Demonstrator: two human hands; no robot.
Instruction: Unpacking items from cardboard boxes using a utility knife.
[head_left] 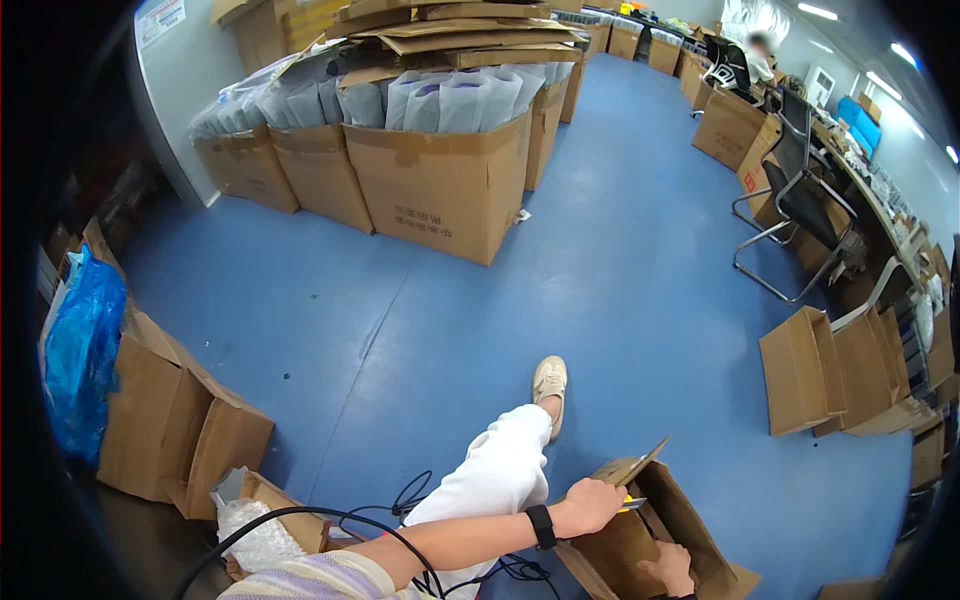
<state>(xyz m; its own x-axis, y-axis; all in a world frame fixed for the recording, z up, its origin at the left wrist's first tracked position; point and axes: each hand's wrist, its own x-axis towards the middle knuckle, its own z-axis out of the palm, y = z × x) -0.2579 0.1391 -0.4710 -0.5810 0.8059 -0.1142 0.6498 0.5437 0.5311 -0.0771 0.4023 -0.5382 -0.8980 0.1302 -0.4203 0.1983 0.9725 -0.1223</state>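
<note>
A brown cardboard box with raised flaps stands on the floor at the lower right, beside my white-trousered leg. My left hand, with a dark watch on its wrist, reaches across to the box's far left edge. Its fingers are closed round a yellow utility knife, and most of the handle is hidden in the palm. My right hand is at the near side of the box, its fingers bent onto a cardboard flap. The lower part of that hand is cut off by the frame.
Large cartons filled with grey-wrapped items stand at the far left, flattened cardboard on top. Black cables run beside my leg. Open boxes and a black chair line the right. A person sits farther back.
</note>
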